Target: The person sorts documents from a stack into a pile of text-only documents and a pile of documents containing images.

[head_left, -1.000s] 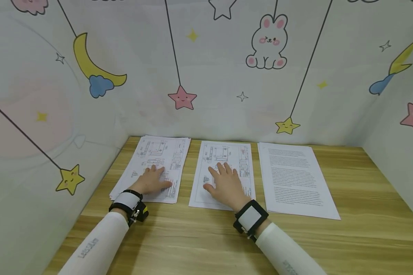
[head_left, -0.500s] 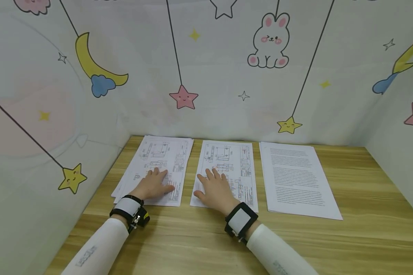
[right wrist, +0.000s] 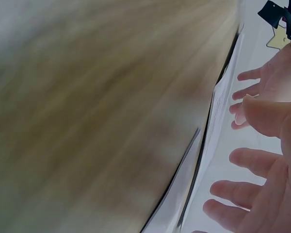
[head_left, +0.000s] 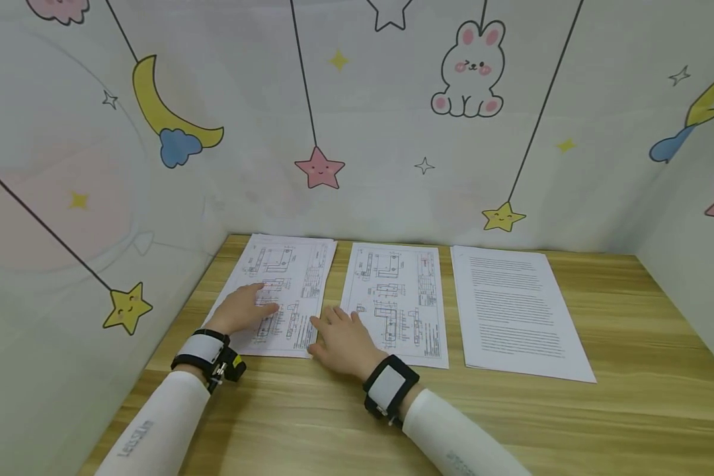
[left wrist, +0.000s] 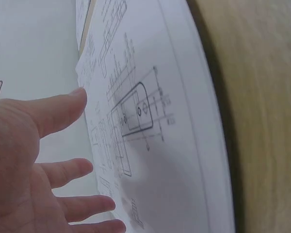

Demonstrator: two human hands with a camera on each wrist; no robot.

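My left hand [head_left: 238,311] is over the left stack of printed drawings [head_left: 318,264], its fingers spread and pointing right. In the left wrist view the fingers of the left hand [left wrist: 53,160] extend beside the drawn sheet, holding nothing. My right hand [head_left: 346,344] is over the gap between that stack and the middle drawing sheet [head_left: 419,330], near their front edges. Its fingers are extended, and nothing is held in the right wrist view, where the right hand [right wrist: 266,174] appears close to the left one. Whether either hand touches paper is unclear.
A stack of text pages [head_left: 517,304] lies to the right of the drawings. All the paper is on a wood-grain table [head_left: 642,344]. A pale wall covering [head_left: 393,192] with cartoon prints encloses the table's back and sides.
My right hand has slid left, off the middle of the middle sheet toward the left stack. My left hand has shifted slightly left. The middle sheet's drawing is now more exposed.
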